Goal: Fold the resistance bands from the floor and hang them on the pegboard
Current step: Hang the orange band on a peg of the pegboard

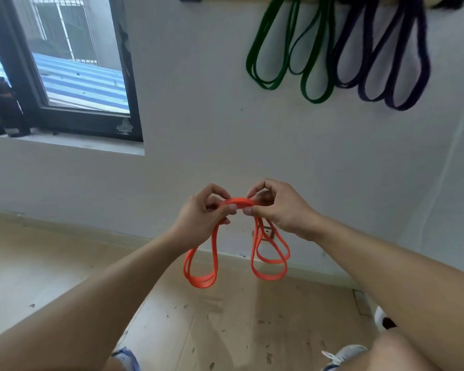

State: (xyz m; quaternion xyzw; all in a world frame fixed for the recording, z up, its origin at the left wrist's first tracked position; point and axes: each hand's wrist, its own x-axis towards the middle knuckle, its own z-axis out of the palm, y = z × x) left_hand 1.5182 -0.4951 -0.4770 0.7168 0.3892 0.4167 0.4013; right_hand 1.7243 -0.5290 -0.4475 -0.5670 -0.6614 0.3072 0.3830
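An orange resistance band (238, 202) is folded into several loops and held up in front of the white wall. My left hand (201, 218) pinches its top on the left, and my right hand (279, 207) pinches it on the right, the fingertips nearly touching. One bundle of loops (201, 279) hangs below my left hand, another (269, 263) below my right. Up on the wall, green bands (289, 49) and purple bands (386, 57) hang in folded loops from the pegboard, whose pegs are cut off at the top edge.
A dark-framed window (65, 62) with a sill is at the upper left. The wooden floor (225, 317) meets the wall at a baseboard. My shoes (343, 354) show at the bottom, and a wall socket (265, 231) sits behind the orange loops.
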